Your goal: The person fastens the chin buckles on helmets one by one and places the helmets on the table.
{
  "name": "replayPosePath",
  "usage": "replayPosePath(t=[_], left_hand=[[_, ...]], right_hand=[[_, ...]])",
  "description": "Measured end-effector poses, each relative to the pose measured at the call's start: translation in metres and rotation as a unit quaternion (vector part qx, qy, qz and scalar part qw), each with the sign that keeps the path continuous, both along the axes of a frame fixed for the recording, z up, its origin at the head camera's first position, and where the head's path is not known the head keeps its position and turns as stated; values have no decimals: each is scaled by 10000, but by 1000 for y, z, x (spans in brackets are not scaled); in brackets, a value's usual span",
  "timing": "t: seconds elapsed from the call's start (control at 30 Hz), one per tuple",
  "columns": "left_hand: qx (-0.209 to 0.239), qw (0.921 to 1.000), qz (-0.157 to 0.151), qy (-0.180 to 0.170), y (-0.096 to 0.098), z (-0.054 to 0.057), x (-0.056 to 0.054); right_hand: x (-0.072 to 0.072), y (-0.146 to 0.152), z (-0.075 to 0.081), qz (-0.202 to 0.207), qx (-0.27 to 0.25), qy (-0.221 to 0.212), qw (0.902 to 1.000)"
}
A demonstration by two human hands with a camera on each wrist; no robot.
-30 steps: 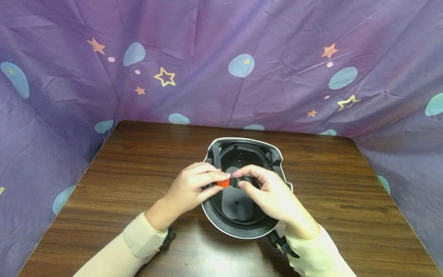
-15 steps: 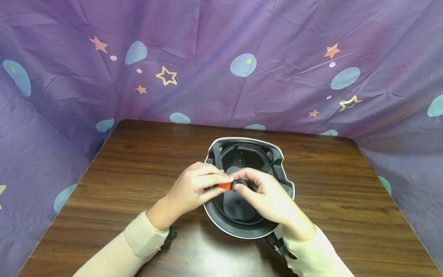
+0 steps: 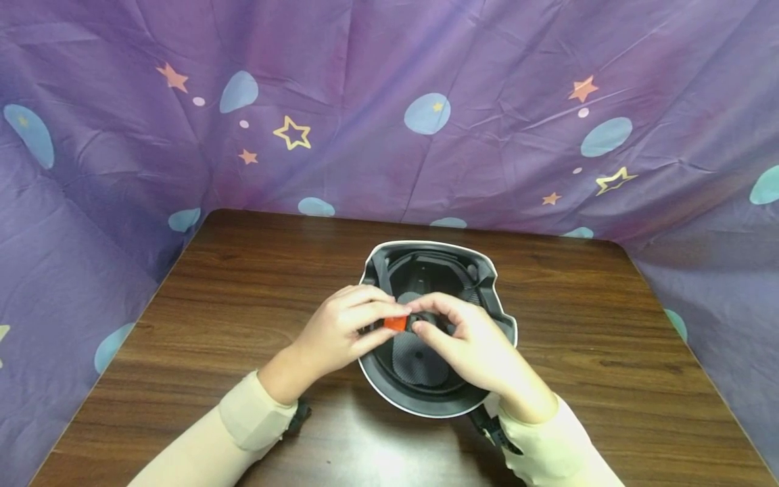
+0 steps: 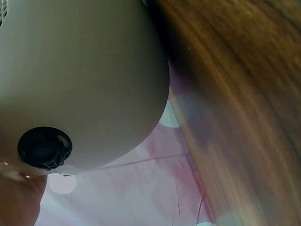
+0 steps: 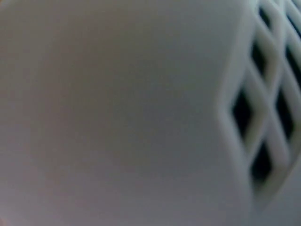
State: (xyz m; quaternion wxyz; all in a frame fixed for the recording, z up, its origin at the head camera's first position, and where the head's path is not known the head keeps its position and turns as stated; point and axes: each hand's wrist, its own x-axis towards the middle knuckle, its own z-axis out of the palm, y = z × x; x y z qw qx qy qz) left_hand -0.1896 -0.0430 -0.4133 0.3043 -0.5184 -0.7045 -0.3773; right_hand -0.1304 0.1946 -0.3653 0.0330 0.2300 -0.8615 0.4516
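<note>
A helmet [image 3: 420, 404] lies upside down in the head view, its dark padded inside facing up. Over its opening, my left hand [image 3: 341, 326] pinches the orange half of a strap buckle [image 3: 395, 323] between thumb and fingers. Thumb and forefinger of my right hand [image 3: 481, 348] pinch the black half [image 3: 412, 322], up against the orange one. Fingertips hide part of the join, so whether the halves are locked I cannot tell. The left wrist view has the pale outer shell [image 4: 89, 80] and a round black fitting [image 4: 44, 148] on it.
A brown wood-grain table [image 3: 255, 270] bears the helmet. Behind and beside it hangs a purple cloth [image 3: 365, 81] with stars and blue spots. Close up in the right wrist view, the shell has a lattice vent [image 5: 270, 99].
My right hand has moved slightly left, bringing the black buckle half against the orange one; earlier more of the black part showed between the hands. The last half second shows hardly any movement.
</note>
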Motion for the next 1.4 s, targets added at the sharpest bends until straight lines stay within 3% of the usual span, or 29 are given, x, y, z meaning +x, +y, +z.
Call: replayPosePath(t=[0.4,0.63,0.83,0.9,0.97,1.03,1.07,1.13,1.2,1.27,1.37,1.4], left_hand=[[-39,9999,-35,-160,0,0,-1],[129,9991,-60,-401,-1,0,-4],[385,9961,137,-784,-4,-2,-6],[434,9937,207,-1014,-5,-3,-7],[473,9867,170,-1545,-5,-5,-6],[516,9697,148,-2383,-6,-5,-5],[543,9547,95,-2924,-6,-4,-4],[631,9108,-66,-4079,-5,-3,-3],[686,8639,-135,-4988,-4,-1,-2],[711,8256,-200,-5594,-3,0,-2],[789,7876,-314,-6103,-4,1,-3],[832,7791,-369,-6202,-4,0,-3]], right_hand=[[1,4,4,-168,596,636,9961],[-3,12,2,-239,841,1813,9795],[-10,20,1,-975,961,2747,9517],[-10,22,1,-1390,1079,2749,9452],[-10,23,-1,-1780,1181,2564,9427],[-9,23,-2,-2075,1275,2252,9434],[-9,24,-2,-2157,1321,2110,9442],[-9,24,-2,-2212,1390,1866,9471],[-10,24,-3,-2194,1465,1699,9495],[-10,25,-4,-2143,1519,1594,9516],[-12,26,-6,-2043,1605,1537,9533],[-13,26,-6,-2015,1640,1512,9537]])
